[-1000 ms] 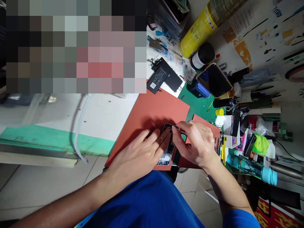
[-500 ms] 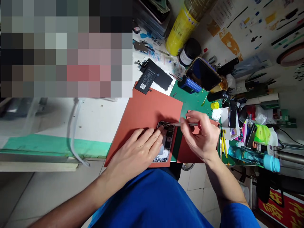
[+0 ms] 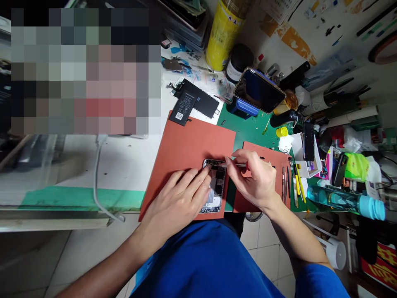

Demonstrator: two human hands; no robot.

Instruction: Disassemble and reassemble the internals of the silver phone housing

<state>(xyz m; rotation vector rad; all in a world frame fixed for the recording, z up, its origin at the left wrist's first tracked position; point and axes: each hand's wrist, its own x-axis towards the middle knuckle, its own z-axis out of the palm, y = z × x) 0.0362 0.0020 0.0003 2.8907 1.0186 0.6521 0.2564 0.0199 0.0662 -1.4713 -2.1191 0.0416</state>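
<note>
An opened smartphone [image 3: 214,202] lies on a reddish-brown mat [image 3: 198,138], its inner boards and metal frame showing. Across its left side rests my left hand [image 3: 181,194], palm down with the fingers stretched out and the fingertips near the phone's top end. My right hand [image 3: 256,180] pinches a thin metal pen-like tool [image 3: 223,165] between thumb and fingers. The tool's tip reaches the upper part of the phone; whether it touches, I cannot tell. Beyond the mat's far edge, a black phone battery [image 3: 184,108] overlaps another dark flat part [image 3: 206,101].
A second reddish mat [image 3: 245,198] carries several slim tools [image 3: 283,184] on the right. Behind stand a phone on a blue holder [image 3: 259,91], a black jar [image 3: 238,64] and a yellow can [image 3: 221,39]. A blue bottle [image 3: 338,200] lies at right. A white cable [image 3: 96,186] hangs over the left edge.
The tool in my right hand swung out flatter to the right, then its tip came back over the phone's top end. My left hand stays on the phone. The view has shifted somewhat.
</note>
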